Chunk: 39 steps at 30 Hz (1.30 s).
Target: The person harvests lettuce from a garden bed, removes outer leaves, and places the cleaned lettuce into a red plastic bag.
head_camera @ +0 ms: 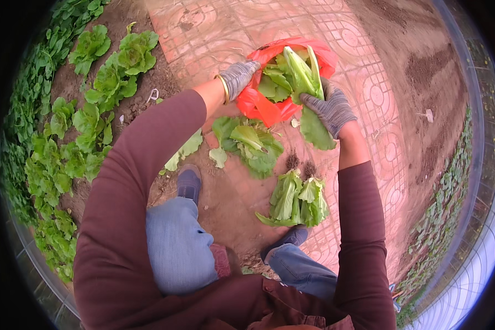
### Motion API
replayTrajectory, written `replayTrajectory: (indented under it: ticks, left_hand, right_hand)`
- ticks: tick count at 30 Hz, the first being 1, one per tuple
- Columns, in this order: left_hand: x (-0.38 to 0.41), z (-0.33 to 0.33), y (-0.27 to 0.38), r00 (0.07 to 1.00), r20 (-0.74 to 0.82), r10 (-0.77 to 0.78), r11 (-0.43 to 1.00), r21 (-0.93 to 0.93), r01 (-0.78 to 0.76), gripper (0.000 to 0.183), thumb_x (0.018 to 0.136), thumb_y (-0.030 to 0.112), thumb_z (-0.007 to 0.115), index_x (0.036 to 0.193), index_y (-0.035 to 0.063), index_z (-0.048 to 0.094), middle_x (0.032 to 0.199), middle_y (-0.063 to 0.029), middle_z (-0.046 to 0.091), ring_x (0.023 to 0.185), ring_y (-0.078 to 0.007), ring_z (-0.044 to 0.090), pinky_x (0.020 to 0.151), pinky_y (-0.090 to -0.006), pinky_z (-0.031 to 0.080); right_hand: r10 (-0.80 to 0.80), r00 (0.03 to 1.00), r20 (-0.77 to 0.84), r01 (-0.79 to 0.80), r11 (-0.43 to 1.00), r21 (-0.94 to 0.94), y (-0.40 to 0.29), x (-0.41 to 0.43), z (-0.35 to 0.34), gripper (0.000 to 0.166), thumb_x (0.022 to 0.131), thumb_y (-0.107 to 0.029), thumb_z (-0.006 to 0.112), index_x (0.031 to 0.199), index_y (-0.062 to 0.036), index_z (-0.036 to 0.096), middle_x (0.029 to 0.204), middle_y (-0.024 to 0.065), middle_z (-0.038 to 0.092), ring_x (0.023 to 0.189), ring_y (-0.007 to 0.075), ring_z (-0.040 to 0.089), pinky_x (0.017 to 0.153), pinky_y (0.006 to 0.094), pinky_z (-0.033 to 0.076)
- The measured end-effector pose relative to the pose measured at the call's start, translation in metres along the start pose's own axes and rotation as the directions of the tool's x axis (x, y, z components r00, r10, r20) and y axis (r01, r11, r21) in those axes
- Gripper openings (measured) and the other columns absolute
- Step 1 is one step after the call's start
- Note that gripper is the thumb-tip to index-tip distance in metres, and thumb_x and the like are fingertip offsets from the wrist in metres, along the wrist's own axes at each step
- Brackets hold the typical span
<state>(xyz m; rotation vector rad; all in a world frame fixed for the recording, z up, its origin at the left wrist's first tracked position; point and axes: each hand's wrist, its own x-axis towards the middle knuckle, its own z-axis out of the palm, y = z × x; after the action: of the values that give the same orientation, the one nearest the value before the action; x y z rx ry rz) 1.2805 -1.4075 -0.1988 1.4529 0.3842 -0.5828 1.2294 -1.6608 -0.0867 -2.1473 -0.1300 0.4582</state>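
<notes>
My left hand (240, 78), in a grey knit glove, grips the left rim of a red plastic bag (268, 108). The bag's mouth gapes upward, and green lettuce leaves (275, 82) show inside it. My right hand (332, 108), gloved alike, holds a head of leafy lettuce (301, 76) at the bag's right side. Its pale stalks point away from me over the opening, while a broad leaf hangs below my fingers. Part of the bag's right wall is hidden behind this lettuce and my hand.
Loose leaves (253, 150) lie on the paving tiles (371, 95) below the bag. Nearer my right shoe (286, 241) are two uprooted lettuces (299, 198) with soil on their roots. Lettuces grow in a bed (107, 82) at left. Bare soil (420, 82) borders the path at right.
</notes>
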Motion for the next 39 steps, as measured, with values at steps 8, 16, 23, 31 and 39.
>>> replayTrajectory:
  ticks: [8,16,23,31,39]
  left_hand:
    - [0.007,-0.007,-0.002,0.94,0.247,-0.234,0.724,-0.601,0.338,0.033,0.098,0.036,0.047,0.109,0.0072,0.06,0.102,-0.0106,0.068,0.089,-0.0252,0.065,0.083,-0.043,0.052]
    - [0.002,-0.023,-0.002,0.964,0.065,-0.257,0.713,-0.66,0.235,0.035,0.099,0.037,0.045,0.106,0.0078,0.062,0.097,-0.0073,0.067,0.086,-0.022,0.064,0.083,-0.0398,0.052]
    - [0.013,-0.037,-0.018,0.825,-0.122,0.551,0.829,0.196,-0.525,0.034,0.099,0.031,0.047,0.108,0.0018,0.061,0.097,-0.0113,0.066,0.088,-0.0213,0.06,0.085,-0.033,0.046]
    - [-0.029,-0.005,0.016,0.787,-0.148,0.598,0.798,0.204,-0.568,0.035,0.1,0.027,0.046,0.115,0.0002,0.061,0.096,-0.0117,0.066,0.087,-0.017,0.059,0.082,-0.0311,0.047]
    - [-0.024,-0.014,0.011,0.898,-0.144,0.417,0.909,0.044,-0.415,0.034,0.099,0.028,0.048,0.118,0.0018,0.059,0.099,-0.011,0.064,0.086,-0.0165,0.059,0.081,-0.0315,0.049]
  right_hand:
    - [-0.087,0.988,0.125,0.129,0.915,-0.383,-0.003,0.063,0.023,0.053,0.083,-0.032,0.07,0.124,-0.0034,0.054,0.106,0.0228,0.064,0.1,0.0374,0.061,0.086,0.0427,0.047]
    - [0.08,0.979,0.186,0.045,0.809,-0.586,0.013,0.08,0.034,0.044,0.083,-0.027,0.067,0.119,-0.0034,0.058,0.102,0.0238,0.065,0.098,0.039,0.061,0.085,0.0435,0.048]
    - [0.341,0.914,0.217,-0.042,0.614,-0.788,-0.021,0.104,0.024,0.045,0.082,-0.03,0.067,0.115,-0.0003,0.062,0.107,0.0226,0.065,0.101,0.0358,0.063,0.086,0.041,0.048]
    - [0.405,0.908,0.111,-0.046,0.359,-0.932,-0.058,0.146,0.057,0.033,0.083,-0.02,0.062,0.112,-0.0043,0.067,0.115,0.0167,0.066,0.105,0.0334,0.064,0.088,0.04,0.05]
    - [0.311,0.946,0.089,-0.07,0.465,-0.883,-0.064,0.147,0.064,0.043,0.079,-0.033,0.072,0.113,-0.0069,0.067,0.115,0.0166,0.066,0.105,0.0331,0.063,0.089,0.0406,0.05]
